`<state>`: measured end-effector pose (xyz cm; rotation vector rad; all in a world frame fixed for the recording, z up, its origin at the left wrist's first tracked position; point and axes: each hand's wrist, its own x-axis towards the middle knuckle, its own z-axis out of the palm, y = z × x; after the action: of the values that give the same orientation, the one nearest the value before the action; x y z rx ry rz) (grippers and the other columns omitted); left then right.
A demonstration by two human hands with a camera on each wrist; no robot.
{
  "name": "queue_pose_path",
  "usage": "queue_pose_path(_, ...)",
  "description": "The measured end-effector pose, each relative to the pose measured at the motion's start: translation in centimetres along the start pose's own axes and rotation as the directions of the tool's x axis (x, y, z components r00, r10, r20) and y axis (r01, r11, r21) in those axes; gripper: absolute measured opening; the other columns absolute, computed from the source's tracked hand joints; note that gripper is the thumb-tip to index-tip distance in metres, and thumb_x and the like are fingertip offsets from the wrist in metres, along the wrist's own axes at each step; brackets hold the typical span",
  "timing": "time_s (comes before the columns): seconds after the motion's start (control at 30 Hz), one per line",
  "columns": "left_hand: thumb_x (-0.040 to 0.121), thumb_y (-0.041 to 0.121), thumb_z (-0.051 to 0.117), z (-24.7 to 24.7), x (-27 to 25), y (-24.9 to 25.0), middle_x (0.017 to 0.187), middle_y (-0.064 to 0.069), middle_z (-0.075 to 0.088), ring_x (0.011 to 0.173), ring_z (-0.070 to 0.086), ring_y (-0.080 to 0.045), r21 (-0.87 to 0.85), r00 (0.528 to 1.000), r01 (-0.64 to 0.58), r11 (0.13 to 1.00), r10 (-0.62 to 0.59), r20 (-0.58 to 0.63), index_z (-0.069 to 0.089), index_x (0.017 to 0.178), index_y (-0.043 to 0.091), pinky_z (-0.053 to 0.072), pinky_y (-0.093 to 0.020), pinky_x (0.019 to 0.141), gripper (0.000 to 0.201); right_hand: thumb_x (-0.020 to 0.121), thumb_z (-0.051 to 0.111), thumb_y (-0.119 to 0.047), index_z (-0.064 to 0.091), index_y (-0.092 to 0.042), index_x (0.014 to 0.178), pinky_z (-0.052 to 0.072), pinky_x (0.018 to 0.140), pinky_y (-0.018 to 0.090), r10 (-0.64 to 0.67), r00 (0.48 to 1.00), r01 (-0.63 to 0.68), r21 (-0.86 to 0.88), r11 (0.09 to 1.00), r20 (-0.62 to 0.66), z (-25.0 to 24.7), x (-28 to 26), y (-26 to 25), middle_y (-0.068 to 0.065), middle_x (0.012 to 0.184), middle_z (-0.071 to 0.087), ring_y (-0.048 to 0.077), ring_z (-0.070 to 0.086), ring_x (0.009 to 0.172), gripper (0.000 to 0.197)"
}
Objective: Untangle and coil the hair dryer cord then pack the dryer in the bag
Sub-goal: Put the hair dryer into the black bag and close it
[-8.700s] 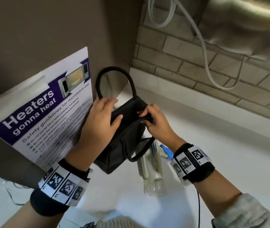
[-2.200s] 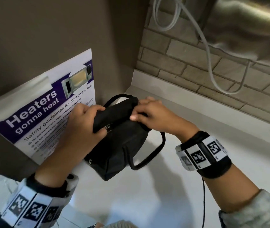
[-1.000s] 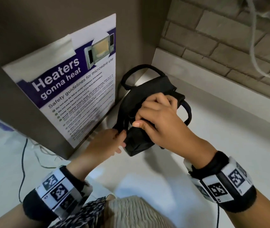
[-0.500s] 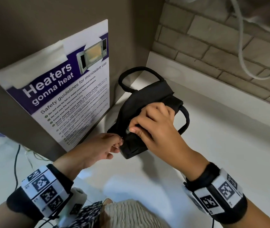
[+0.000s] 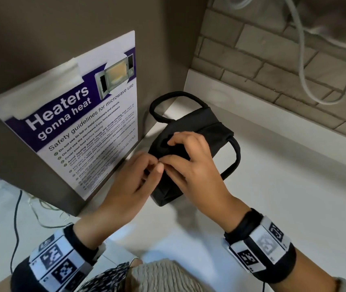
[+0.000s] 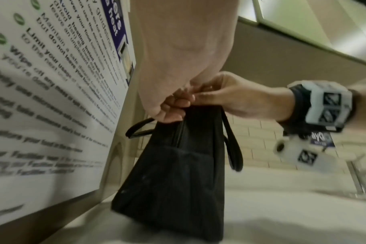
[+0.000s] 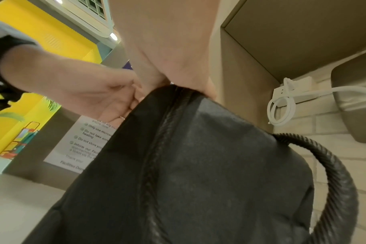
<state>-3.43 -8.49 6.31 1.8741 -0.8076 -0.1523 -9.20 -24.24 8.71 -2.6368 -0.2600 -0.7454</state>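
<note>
A small black bag with two loop handles stands on the white counter, in the corner beside a brown cabinet. Both hands meet at the near end of its top. My left hand pinches the top edge there, seen close in the left wrist view at the zip line. My right hand curls over the bag's top, its thumb tip against the left fingers. The bag looks zipped along its top seam. No hair dryer or cord of it shows.
A microwave safety poster is taped to the cabinet side, left of the bag. Behind runs a brick wall with a hanging white cable and a steel appliance. Thin dark cords lie at the left.
My left hand has risen from the bag's near lower end to its top and now pinches there against my right thumb. The bag has stayed in place.
</note>
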Motion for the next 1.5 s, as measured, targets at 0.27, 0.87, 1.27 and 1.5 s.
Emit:
queue_pose_path(0.27,0.076,0.037,0.052,1.5,0.1,-1.8,0.094,0.009,0.047,0.086,0.047,-0.014,0.255,0.981,-0.039,0.966,0.085,-0.172,0.046,0.100,0.025,0.037,-0.022,0.074,0.028,0.086,0.067,-0.007,0.071,0.000,0.084,0.036,0.098,0.034,0.006,0.993,0.002,0.068,0.998,-0.117,0.2,0.3,-0.9,0.012,0.114,0.051,0.029,0.047,0.112,0.008)
queue_pose_path(0.87,0.084,0.021,0.048,2.3,1.0,-2.4,0.078,0.001,0.043,0.067,0.041,-0.016,0.363,0.964,-0.090,0.927,0.173,-0.203,0.048,0.084,0.008,0.034,-0.019,0.065,0.014,0.081,0.070,-0.012,0.071,-0.004,0.080,0.043,0.096,0.042,0.221,0.946,-0.214,0.056,0.975,-0.236,-2.9,3.0,2.9,0.010,0.111,0.047,0.025,0.047,0.113,0.008)
queue_pose_path(1.27,0.082,0.024,0.045,2.3,0.4,-3.1,0.084,0.002,0.041,0.068,0.039,-0.015,0.321,0.965,-0.053,0.946,0.131,-0.225,0.044,0.086,0.010,0.039,-0.028,0.060,0.015,0.084,0.068,-0.012,0.065,-0.012,0.069,0.051,0.061,0.028,0.901,0.418,-0.814,0.488,0.315,0.115,-1.1,3.4,17.9,0.007,0.069,0.065,0.014,0.060,0.059,0.015)
queue_pose_path(1.5,0.082,0.027,0.044,2.3,0.3,-2.7,0.083,0.003,0.039,0.066,0.036,-0.013,0.334,0.968,-0.036,0.942,0.116,-0.223,0.044,0.086,0.013,0.038,-0.022,0.056,0.014,0.092,0.048,-0.001,0.056,-0.010,0.073,0.046,0.082,0.036,0.849,0.302,-0.759,0.648,-0.060,0.433,1.3,0.6,17.1,0.006,0.076,0.057,0.018,0.056,0.075,0.024)
